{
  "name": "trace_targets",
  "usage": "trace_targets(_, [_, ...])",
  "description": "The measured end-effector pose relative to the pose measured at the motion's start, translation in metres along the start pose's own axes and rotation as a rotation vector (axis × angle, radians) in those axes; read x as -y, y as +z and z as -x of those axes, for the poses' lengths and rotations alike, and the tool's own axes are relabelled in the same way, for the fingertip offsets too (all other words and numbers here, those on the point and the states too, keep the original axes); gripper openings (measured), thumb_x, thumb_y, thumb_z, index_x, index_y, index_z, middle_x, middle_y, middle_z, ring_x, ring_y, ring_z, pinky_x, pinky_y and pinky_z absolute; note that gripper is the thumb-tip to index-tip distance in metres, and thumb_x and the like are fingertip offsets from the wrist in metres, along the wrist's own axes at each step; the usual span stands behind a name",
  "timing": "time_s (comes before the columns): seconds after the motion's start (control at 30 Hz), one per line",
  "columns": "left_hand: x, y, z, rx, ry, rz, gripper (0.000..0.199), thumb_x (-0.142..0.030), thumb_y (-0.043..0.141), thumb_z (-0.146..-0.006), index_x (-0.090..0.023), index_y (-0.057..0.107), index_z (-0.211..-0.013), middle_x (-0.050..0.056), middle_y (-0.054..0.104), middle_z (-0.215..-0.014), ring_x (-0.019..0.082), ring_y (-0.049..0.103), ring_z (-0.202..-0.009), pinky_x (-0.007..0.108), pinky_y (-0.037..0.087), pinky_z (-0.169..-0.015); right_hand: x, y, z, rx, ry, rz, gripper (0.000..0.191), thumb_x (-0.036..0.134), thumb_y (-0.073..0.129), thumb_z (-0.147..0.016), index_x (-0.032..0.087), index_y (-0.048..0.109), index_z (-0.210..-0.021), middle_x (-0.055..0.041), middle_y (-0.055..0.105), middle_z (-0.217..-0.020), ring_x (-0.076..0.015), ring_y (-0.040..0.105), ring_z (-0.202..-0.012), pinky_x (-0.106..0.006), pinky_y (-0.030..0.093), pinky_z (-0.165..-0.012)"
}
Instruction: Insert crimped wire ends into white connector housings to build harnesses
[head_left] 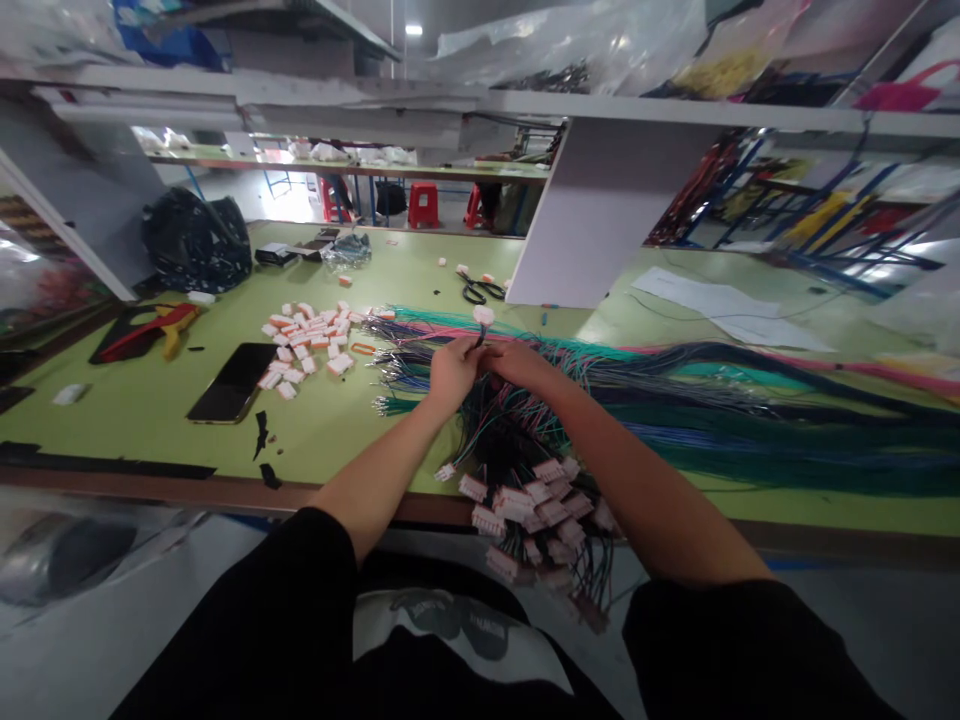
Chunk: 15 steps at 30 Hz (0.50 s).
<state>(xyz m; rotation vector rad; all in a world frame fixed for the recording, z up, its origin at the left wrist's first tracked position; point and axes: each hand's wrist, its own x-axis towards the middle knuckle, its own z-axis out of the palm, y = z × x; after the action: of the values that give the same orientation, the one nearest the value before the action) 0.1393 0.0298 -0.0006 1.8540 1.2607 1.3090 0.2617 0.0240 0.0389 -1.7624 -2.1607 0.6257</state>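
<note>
My left hand (451, 370) and my right hand (519, 364) meet over the middle of the green table. A white connector (484, 316) stands up just above my fingertips, its dark wires running down into my left hand's pinch. The fingers of my right hand are closed on wires just below, though which strands they grip is partly hidden. Under and beside my hands lie long bundles of coloured wires (660, 395) with bare metal terminals at their left ends. Nearer my body, a bunch of wired white connectors (544, 510) hangs over the table's front edge.
Loose white-and-orange connector housings (307, 340) lie in a pile to the left, beside a phone (232, 383). Scissors (480, 288) lie behind my hands, near an upright panel (581, 215). A red-and-yellow tool (161, 325) and a black bag (196, 240) sit farther left.
</note>
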Motion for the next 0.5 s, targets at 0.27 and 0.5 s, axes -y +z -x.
trace_targets(0.27, [-0.010, -0.026, -0.007, 0.078, 0.011, -0.148, 0.021, -0.025, 0.055, -0.080, -0.015, 0.062, -0.063, -0.003, 0.049, -0.054, 0.010, 0.044, -0.056, 0.022, 0.030, -0.055, -0.027, -0.005, -0.013, -0.009, -0.195, -0.440, 0.031, 0.033, 0.058, -0.071, 0.017, 0.062, -0.099, -0.0017, 0.066, -0.082, -0.0146, 0.058, -0.075, -0.030, 0.046, -0.074])
trace_targets(0.5, [-0.016, -0.050, -0.014, 0.194, 0.360, -0.459, 0.013, -0.026, 0.062, -0.076, -0.016, 0.065, -0.069, 0.006, 0.064, -0.083, 0.018, 0.054, -0.084, 0.028, 0.039, -0.074, -0.016, 0.009, -0.046, -0.068, -0.327, -0.258, 0.017, 0.029, 0.061, -0.064, 0.015, 0.060, -0.075, -0.0020, 0.064, -0.078, -0.0184, 0.056, -0.078, -0.032, 0.045, -0.076])
